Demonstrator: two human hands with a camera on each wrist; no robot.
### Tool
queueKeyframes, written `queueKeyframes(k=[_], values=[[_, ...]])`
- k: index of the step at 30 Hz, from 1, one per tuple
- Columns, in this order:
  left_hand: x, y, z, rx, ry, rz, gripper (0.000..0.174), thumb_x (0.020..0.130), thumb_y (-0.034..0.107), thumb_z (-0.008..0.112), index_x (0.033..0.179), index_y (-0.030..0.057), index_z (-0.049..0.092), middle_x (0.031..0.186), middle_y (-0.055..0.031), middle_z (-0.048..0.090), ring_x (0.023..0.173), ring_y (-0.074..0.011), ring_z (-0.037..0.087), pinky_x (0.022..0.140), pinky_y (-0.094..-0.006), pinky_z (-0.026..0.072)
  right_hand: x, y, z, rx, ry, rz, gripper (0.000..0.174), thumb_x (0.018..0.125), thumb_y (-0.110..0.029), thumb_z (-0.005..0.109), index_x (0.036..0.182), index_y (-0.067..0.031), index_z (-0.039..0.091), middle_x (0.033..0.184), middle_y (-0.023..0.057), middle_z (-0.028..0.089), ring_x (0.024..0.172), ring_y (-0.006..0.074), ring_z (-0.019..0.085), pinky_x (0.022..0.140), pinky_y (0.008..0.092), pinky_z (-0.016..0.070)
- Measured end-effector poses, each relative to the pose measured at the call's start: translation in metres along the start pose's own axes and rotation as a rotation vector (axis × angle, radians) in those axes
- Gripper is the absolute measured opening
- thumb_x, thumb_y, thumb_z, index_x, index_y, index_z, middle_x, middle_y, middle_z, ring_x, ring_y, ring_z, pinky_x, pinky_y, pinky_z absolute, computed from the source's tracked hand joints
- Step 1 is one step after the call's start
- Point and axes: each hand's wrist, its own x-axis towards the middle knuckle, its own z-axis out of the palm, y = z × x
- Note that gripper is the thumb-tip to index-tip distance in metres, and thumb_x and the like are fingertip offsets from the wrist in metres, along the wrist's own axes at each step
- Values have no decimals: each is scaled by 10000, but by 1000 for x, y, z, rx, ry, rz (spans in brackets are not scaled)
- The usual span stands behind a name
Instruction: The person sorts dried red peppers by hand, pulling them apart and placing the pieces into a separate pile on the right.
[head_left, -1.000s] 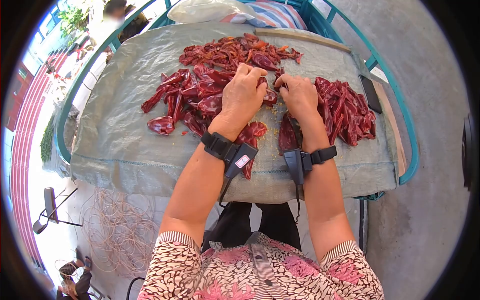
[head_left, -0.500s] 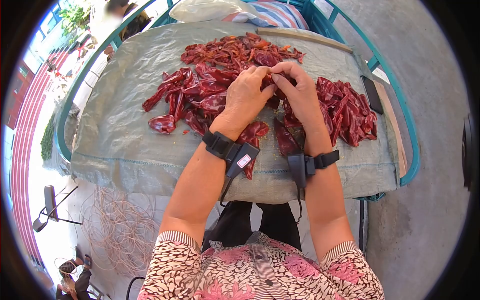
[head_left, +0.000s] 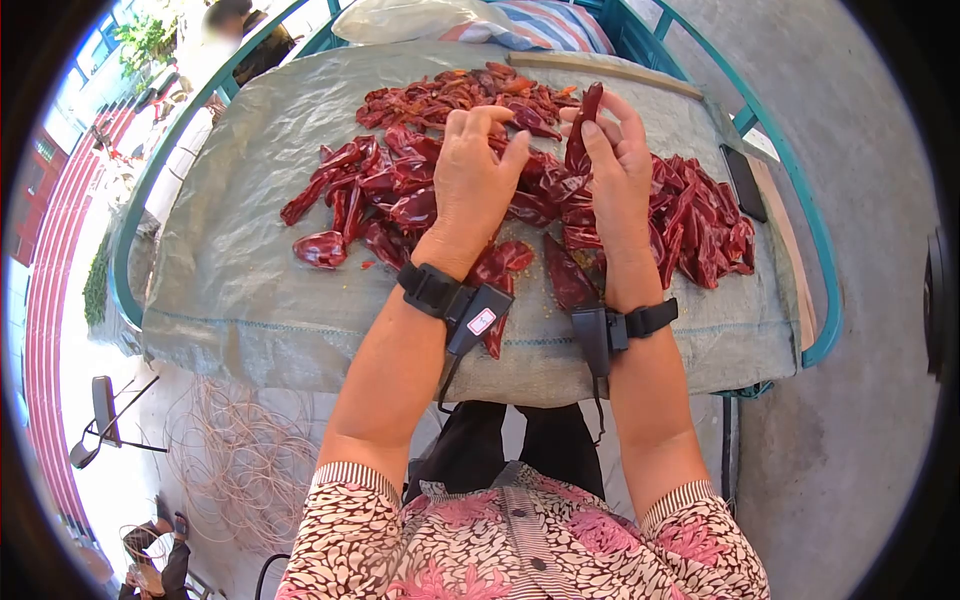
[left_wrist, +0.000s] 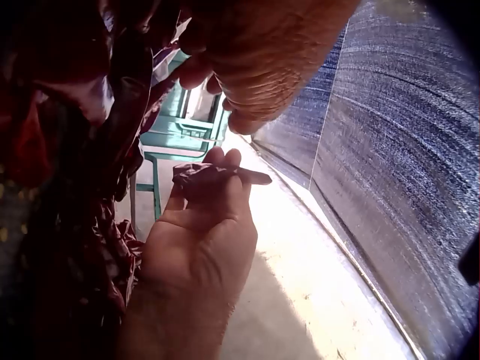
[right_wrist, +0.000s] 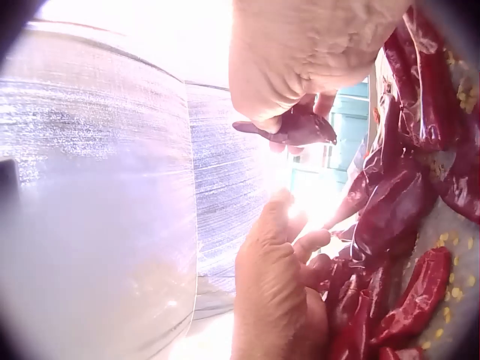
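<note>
The right hand (head_left: 622,185) pinches one dark red dried pepper (head_left: 584,130) upright between thumb and fingers, raised above the pile. The right wrist view shows the same pepper (right_wrist: 300,129) under the right hand (right_wrist: 311,45), its narrow tip to the left. Apart from it, the left hand (head_left: 475,180) hovers over the middle heap of peppers (head_left: 415,175), thumb spread from bent, loose fingers, with nothing seen in its grasp. In the left wrist view the left hand (left_wrist: 262,56) is at the top, and the right hand (left_wrist: 202,255) faces it.
Smaller, shrivelled pepper pieces (head_left: 430,100) lie at the back of the grey-green woven sheet (head_left: 240,290). A further pepper heap (head_left: 700,225) is at the right, beside a phone (head_left: 743,183) and a teal rail (head_left: 800,230). Pale seeds are scattered among the peppers.
The hands, together half a second ago, have separated. The right hand has raised a pepper into clear view, while the left has moved slightly left and away, its thumb and fingers parting.
</note>
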Motion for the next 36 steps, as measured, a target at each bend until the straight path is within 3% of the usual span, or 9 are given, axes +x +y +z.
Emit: queueKeyframes(k=[5,12,15,18,21,24,29,33,36], values=[[-1,14,-6,-176,-288,-60,489,905,197,792,1324,60,580,1098,-114,716,743,-144,668,697,-296,549,-2,4,4,188,-93,37,206,1054,-40,532,1257,-7,532,1173,130,712,1056,155,674,905,276,537],[-4,9,2,-209,-164,-13,534,888,148,799,1353,61,550,1114,-113,748,801,-154,707,720,-296,564,-5,1,6,147,-248,49,148,1060,-63,549,1198,-11,563,1146,75,703,1022,96,646,883,244,505],[-2,12,-1,-205,-156,-58,517,895,125,781,1353,53,553,1092,-118,742,798,-168,700,741,-301,567,-8,-4,10,166,-209,69,134,1011,-7,557,1132,-16,616,1113,76,718,1015,130,660,883,273,508],[1,8,-3,-93,-145,-65,515,906,115,759,1370,40,549,1063,-124,729,783,-173,679,748,-308,566,-5,0,-2,-351,-96,-40,191,928,27,549,1030,-53,689,1099,86,739,1017,232,683,893,361,514],[-1,-7,4,-1,-52,-11,522,911,124,749,1385,29,552,1041,-124,711,768,-161,654,738,-312,557,-1,15,-14,-810,-23,-18,244,852,12,562,950,-108,750,1094,95,747,1057,326,668,951,459,476],[0,-12,7,3,42,24,500,916,134,744,1372,19,576,1110,-132,669,751,-150,636,736,-310,548,-8,23,-19,-1224,-213,71,241,856,-48,601,975,-168,772,1090,85,751,1098,335,630,1008,491,408],[-2,5,-2,-49,40,-77,429,920,128,733,1316,8,619,1213,-140,580,726,-152,621,763,-306,542,-7,27,-21,-1262,-230,133,211,860,-95,630,969,-199,778,1060,70,751,1117,314,605,1023,487,371],[-2,5,-2,-37,20,-67,356,923,118,723,1258,22,655,1142,-126,592,731,-154,619,770,-315,531,-6,13,-15,-1268,-166,232,197,877,-101,624,955,-200,776,1063,66,750,1128,323,600,1022,493,373],[-2,5,-2,-40,-8,-56,282,926,108,714,1195,26,688,1073,-111,600,719,-156,612,756,-317,522,-11,19,-23,-1341,-185,115,159,877,-133,645,947,-200,771,1035,74,753,1122,330,603,1015,497,373]])
